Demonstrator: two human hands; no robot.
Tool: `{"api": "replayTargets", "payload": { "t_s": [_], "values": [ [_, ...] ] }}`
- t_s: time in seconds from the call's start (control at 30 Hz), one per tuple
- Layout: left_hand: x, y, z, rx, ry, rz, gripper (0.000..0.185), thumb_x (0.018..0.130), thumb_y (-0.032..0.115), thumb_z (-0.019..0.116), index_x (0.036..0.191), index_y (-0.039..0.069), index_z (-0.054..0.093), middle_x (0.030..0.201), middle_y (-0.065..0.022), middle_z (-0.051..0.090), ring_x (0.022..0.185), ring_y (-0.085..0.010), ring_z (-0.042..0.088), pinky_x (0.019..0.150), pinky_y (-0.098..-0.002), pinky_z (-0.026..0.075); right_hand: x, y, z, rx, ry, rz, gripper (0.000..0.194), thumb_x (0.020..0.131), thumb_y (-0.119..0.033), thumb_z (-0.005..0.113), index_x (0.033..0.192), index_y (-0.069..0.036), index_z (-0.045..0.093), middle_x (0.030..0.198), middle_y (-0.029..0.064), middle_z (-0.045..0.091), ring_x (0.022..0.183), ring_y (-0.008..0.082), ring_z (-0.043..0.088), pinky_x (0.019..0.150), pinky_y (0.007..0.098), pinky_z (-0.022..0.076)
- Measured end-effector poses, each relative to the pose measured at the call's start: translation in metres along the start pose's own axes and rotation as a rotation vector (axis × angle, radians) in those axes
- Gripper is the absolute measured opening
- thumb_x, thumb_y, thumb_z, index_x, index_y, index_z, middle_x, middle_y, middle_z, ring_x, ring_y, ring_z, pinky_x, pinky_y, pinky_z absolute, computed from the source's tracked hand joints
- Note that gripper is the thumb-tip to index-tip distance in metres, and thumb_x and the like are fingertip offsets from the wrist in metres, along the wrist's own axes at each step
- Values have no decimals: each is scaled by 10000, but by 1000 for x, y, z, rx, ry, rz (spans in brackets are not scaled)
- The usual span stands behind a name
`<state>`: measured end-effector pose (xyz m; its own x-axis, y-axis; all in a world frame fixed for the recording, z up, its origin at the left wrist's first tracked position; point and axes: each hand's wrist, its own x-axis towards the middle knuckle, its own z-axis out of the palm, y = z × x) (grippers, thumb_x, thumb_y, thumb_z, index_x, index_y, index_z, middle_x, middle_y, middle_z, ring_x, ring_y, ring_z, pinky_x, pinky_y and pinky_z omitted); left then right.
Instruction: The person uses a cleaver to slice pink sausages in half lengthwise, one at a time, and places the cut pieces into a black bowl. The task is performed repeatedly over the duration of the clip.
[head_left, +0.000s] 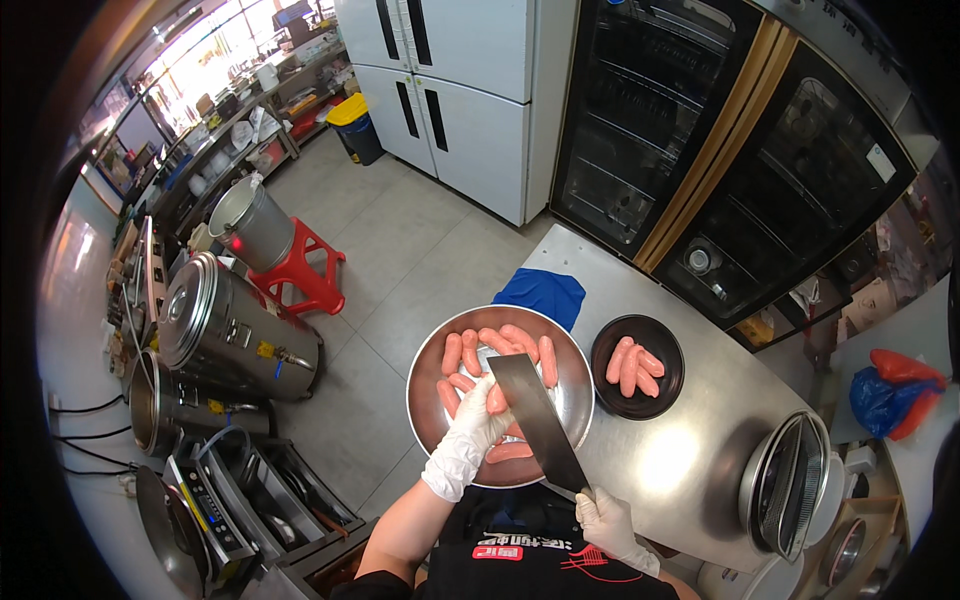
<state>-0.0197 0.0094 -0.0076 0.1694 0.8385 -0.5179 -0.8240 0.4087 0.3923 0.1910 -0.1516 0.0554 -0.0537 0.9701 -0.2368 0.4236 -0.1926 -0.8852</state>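
Note:
My left hand, in a white glove, holds a pink sausage over a wide metal bowl. My right hand, also gloved, grips the handle of a cleaver. Its broad blade slants up and left across the bowl, with the far end beside the held sausage. Whether the blade touches that sausage I cannot tell. Several more sausages lie around inside the bowl, partly covered by the blade and my left hand. To the right, a black round dish holds several sausages.
A blue cloth lies behind the bowl on the steel table. Nested bowls and strainers stand at its right. At left are a steel pot on a red stool and a large lidded steel barrel.

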Motion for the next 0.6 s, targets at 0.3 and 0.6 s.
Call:
{"api": "replayTargets", "payload": {
  "t_s": [0.3, 0.6],
  "values": [
    [-8, -14, 7, 22, -11, -85, 319, 984, 292, 527, 1212, 74, 480, 1158, -92, 535, 1091, -245, 562, 924, -485, 513, 3, -5, 0, -67, 70, -45, 126, 960, -128, 586, 962, -2, 588, 666, 92, 586, 574, 227, 578, 537, 353, 455],
    [23, -50, 78, 451, -177, -135, 344, 975, 270, 580, 1156, -20, 614, 843, -30, 597, 732, -144, 547, 748, -281, 449, -17, 5, -25, 111, 423, 5, 148, 968, -78, 569, 882, 42, 571, 609, 56, 532, 519, 157, 500, 492, 318, 409]
  ]
}}
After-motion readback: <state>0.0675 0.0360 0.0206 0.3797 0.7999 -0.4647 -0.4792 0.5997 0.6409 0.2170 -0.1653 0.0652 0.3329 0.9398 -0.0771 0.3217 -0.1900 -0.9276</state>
